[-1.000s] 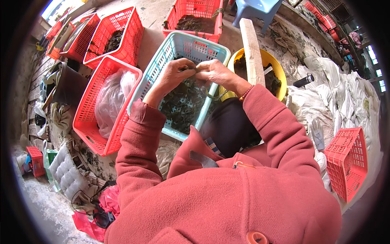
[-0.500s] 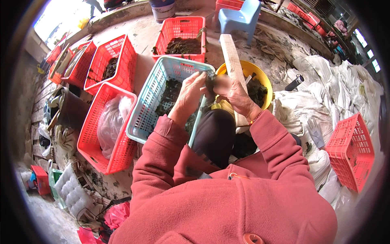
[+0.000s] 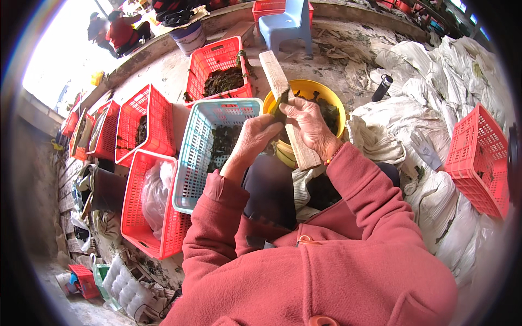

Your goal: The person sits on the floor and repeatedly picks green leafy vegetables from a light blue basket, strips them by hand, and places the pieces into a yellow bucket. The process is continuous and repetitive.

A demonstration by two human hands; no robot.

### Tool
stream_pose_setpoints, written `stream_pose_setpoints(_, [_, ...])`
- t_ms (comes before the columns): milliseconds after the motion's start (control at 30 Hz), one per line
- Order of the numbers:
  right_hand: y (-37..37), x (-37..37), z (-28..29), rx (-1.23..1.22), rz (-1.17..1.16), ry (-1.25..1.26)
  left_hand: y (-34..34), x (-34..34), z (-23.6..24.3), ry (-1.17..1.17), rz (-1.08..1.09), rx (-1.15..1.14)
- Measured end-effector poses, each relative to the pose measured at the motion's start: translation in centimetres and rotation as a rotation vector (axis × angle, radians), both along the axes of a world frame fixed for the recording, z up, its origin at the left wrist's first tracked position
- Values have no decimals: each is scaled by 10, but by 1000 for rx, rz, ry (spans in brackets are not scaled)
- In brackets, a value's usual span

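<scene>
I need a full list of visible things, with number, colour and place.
Blue crate: 1, light blue, centre left
Red crates: at least seven, red, left, top, right
Yellow bucket: 1, yellow, centre
Plank: 1, pale, seen over the bucket
Leafy strip: 1, green, by the plank
Dark leaves: uncounted, green-brown, in crates and bucket
Plastic bag: 1, whitish, in nearest left red crate
Chair: 1, blue, top middle
Pail: 1, whitish, left of chair
Bottle: 1, black, right of bucket
White sheeting: uncounted, white, right
Glove: 1, grey, on sheeting
Cushion: 1, grey, lower left
Other people: at least two, dark and red clothing, upper left
Left hand: 1, red-sleeved, holding strip
Right hand: 1, red-sleeved, holding strip
</scene>
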State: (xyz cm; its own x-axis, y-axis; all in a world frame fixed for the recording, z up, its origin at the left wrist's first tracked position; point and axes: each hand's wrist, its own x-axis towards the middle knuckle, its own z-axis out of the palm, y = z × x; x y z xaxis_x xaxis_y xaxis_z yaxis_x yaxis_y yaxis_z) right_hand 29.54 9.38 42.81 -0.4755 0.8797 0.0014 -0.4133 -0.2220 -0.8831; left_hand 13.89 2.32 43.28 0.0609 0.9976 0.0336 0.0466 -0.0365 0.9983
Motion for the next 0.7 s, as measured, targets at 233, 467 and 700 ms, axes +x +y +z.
stream_pose_setpoints(233, [15,35,0,139,-237,-129,15,11,-11,62,40,67])
stream_pose_setpoints(467, [33,69,-29,458,-274,-242,31,16,-36,730,20,395])
stream_pose_setpoints(700, [27,88,-27,386,-149,-387,39,24,-46,1155,318,393])
